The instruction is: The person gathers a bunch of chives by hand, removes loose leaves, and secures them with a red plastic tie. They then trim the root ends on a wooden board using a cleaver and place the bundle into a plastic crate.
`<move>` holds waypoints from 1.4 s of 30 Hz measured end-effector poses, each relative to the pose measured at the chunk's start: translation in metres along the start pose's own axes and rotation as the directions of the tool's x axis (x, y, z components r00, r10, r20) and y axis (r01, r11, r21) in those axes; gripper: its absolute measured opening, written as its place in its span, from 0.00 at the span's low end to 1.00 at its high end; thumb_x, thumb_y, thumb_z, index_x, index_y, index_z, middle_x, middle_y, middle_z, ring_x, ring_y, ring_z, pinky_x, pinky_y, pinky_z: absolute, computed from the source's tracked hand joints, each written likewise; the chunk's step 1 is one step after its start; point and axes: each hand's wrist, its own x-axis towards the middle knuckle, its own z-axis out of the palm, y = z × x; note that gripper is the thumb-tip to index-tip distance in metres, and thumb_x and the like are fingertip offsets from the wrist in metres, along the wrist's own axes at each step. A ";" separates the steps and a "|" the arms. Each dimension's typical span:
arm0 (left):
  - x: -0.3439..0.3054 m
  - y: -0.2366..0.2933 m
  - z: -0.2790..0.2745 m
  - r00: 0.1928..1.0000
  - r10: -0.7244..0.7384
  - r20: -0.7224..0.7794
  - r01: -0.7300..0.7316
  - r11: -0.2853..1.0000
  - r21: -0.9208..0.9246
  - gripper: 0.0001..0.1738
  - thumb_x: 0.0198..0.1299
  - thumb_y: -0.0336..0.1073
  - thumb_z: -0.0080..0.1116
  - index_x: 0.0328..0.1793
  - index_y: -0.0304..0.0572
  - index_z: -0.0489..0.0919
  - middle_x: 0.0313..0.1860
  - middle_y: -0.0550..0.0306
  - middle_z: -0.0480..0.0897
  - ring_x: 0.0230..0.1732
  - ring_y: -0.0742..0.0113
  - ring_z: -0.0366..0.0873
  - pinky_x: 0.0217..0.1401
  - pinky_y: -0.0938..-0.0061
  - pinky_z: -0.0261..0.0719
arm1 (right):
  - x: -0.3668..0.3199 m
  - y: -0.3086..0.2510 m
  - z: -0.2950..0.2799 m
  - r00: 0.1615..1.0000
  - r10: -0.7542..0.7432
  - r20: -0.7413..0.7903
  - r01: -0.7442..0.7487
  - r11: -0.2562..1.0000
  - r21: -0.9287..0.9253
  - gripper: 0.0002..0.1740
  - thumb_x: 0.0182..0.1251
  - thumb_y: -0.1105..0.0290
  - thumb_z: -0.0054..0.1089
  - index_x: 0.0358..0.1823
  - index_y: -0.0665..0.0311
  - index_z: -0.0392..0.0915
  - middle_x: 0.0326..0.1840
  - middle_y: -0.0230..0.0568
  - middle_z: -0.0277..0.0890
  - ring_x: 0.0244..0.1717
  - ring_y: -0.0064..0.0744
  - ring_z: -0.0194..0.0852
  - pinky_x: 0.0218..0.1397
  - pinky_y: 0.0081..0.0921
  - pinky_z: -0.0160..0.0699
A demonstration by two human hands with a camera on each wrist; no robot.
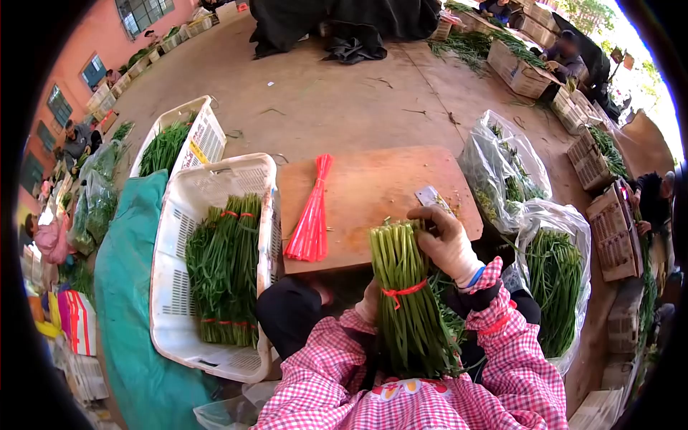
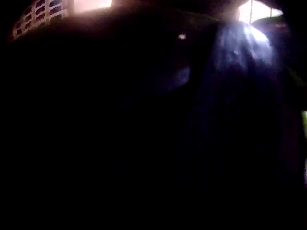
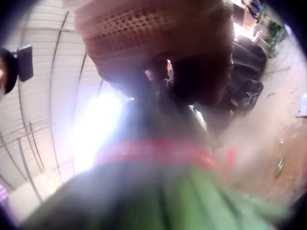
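In the head view, a bundle of garlic chives (image 1: 403, 304) stands upright in front of the person's chest, cut ends up, with a red tie (image 1: 405, 289) round it. The gloved left hand (image 1: 368, 302) grips its left side, mostly hidden behind the stalks. At the top right, the gloved right hand (image 1: 446, 242) has curled fingers and thumb pinching at the stalk ends. From the right wrist, the glove (image 3: 158, 43) covers the upper stalks, and the red tie (image 3: 156, 152) runs blurred below it. The left wrist view is almost wholly dark.
A wooden board (image 1: 380, 175) lies ahead, bearing red tying strips (image 1: 309, 222) and a metal blade (image 1: 432, 198). To the left, a white crate (image 1: 163, 304) holds tied bundles (image 1: 226, 269). Clear plastic bags of greens (image 1: 555, 283) stand on the right.
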 end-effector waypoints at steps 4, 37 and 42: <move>-0.001 -0.006 -0.006 0.991 0.000 0.130 0.020 0.988 -0.152 0.32 0.71 0.55 0.47 0.71 0.40 0.69 0.66 0.51 0.75 0.64 0.57 0.74 0.68 0.61 0.73 | 0.042 0.020 0.009 0.969 -0.203 -0.140 0.199 0.979 -0.043 0.07 0.67 0.70 0.62 0.43 0.64 0.83 0.28 0.34 0.80 0.26 0.23 0.73 0.33 0.24 0.76; 0.005 0.000 0.035 0.921 0.233 -0.312 -0.159 0.957 0.243 0.34 0.77 0.59 0.32 0.68 0.38 0.71 0.58 0.51 0.80 0.56 0.65 0.80 0.62 0.67 0.78 | 0.022 -0.006 0.005 0.973 -0.043 0.226 0.119 0.935 -0.333 0.39 0.49 0.70 0.74 0.66 0.62 0.70 0.63 0.50 0.70 0.64 0.47 0.71 0.66 0.36 0.71; -0.002 -0.005 0.026 0.947 0.207 -0.247 -0.140 0.954 0.265 0.30 0.76 0.56 0.40 0.68 0.37 0.72 0.59 0.58 0.80 0.58 0.72 0.76 0.63 0.74 0.73 | 0.022 -0.009 0.002 0.957 -0.021 0.289 0.141 0.905 -0.401 0.32 0.48 0.68 0.72 0.59 0.61 0.75 0.57 0.46 0.74 0.59 0.50 0.74 0.62 0.39 0.74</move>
